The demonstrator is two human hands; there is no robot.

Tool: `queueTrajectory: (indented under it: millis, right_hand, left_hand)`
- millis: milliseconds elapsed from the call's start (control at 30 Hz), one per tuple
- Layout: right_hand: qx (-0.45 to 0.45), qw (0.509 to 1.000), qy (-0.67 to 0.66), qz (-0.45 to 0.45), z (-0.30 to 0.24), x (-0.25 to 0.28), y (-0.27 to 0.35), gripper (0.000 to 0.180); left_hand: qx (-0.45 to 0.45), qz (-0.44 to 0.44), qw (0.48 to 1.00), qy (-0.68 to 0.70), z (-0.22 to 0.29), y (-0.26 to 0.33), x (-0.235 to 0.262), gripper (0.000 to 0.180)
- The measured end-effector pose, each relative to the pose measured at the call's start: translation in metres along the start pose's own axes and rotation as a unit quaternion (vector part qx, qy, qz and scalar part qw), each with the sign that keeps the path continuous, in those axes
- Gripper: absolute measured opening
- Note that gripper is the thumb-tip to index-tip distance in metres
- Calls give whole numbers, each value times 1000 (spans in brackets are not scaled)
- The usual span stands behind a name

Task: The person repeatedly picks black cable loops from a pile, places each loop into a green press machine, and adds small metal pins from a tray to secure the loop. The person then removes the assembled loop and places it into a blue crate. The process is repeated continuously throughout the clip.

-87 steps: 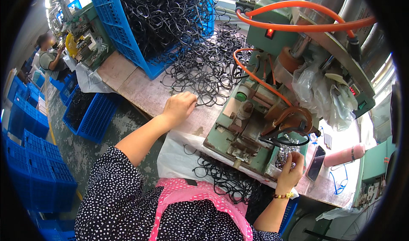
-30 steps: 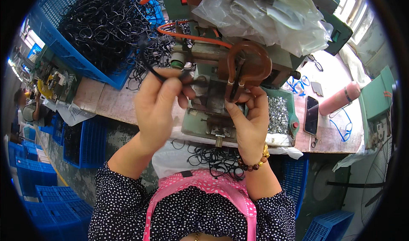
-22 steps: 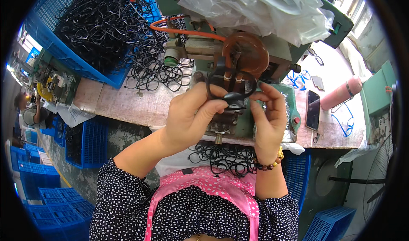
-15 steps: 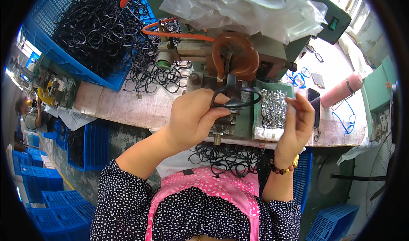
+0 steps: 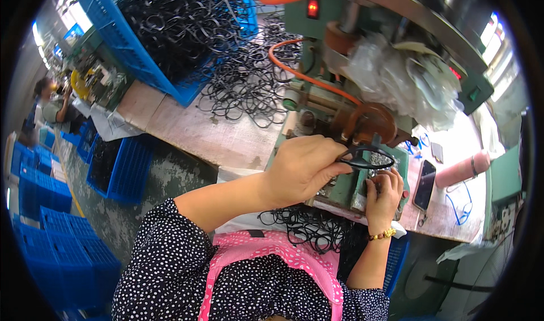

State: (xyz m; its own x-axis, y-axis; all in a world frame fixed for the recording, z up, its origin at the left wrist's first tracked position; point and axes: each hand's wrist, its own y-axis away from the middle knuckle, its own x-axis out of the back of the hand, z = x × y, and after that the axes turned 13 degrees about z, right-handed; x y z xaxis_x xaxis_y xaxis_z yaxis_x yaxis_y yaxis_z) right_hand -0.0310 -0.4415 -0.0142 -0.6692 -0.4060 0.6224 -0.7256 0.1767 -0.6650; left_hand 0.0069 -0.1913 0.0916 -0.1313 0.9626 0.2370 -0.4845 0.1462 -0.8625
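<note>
My left hand [image 5: 309, 170] pinches a black eyeglass frame [image 5: 368, 163] between thumb and fingers. One rounded rim sticks out to the right, in front of the green machine [image 5: 345, 193]. Lower right of it, my right hand [image 5: 385, 196] dips with curled fingers into a green-edged tray [image 5: 358, 199] of small shiny metal pieces [image 5: 381, 159]. Thumb and forefinger are drawn in close there; whatever lies between the tips is too small to make out. More black frames [image 5: 309, 224] lie in a tangle on my lap.
A blue basket [image 5: 133, 54] heaped with black frames stands far left, with loose ones [image 5: 243, 88] spilled beside it. Orange tubing [image 5: 311, 78] and plastic bags [image 5: 396, 77] hang about the machine. Right lie a phone [image 5: 424, 185], a pink bottle [image 5: 462, 169] and blue frames [image 5: 462, 205].
My right hand has come down from above the tray, and its fingers have curled into the metal pieces. My left hand keeps its hold on the frame. The whole view has swung leftward.
</note>
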Motion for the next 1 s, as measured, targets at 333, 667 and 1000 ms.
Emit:
queueTrajectory:
  millis: [333, 667, 1000]
  right_hand:
    - [-117, 974, -135, 137, 8, -18, 12, 5]
    - [-80, 979, -144, 122, 9, -13, 10, 10]
    - [-90, 974, -182, 104, 5, -9, 9, 12]
  left_hand:
    - [177, 31, 865, -469, -161, 64, 123, 32]
    - [258, -70, 846, -461, -187, 116, 156, 44]
    - [402, 220, 874, -159, -180, 91, 167, 13]
